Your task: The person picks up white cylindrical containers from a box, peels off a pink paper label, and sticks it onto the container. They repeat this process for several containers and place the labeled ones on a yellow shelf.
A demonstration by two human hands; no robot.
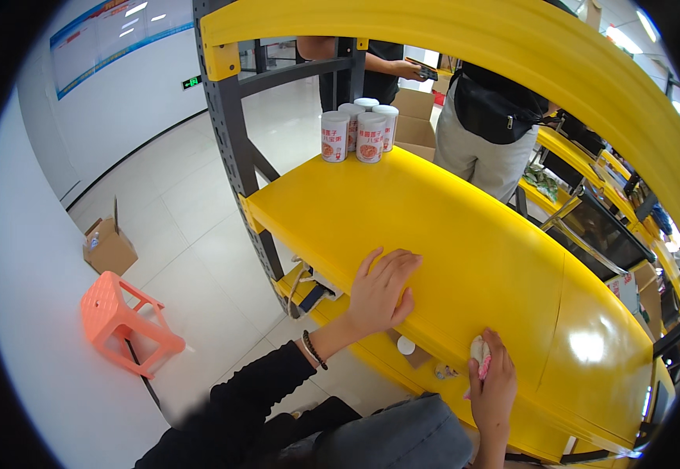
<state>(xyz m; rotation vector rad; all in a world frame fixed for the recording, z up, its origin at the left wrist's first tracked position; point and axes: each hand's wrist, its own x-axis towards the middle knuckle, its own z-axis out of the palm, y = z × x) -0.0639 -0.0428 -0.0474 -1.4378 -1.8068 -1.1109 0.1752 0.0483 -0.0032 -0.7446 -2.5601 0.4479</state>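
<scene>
My left hand is over the near edge of a yellow metal shelf, fingers spread and nothing in them. Whether it touches the surface I cannot tell. Farther right, my right hand grips a white and pink cloth at the shelf's front edge. Several white cans with red print and a food picture stand upright together at the shelf's far left corner.
A dark grey perforated upright supports the shelf's left end. Below is a lower yellow shelf with a paper bag. A pink plastic stool and a cardboard box stand on the floor. Two people stand behind the shelf.
</scene>
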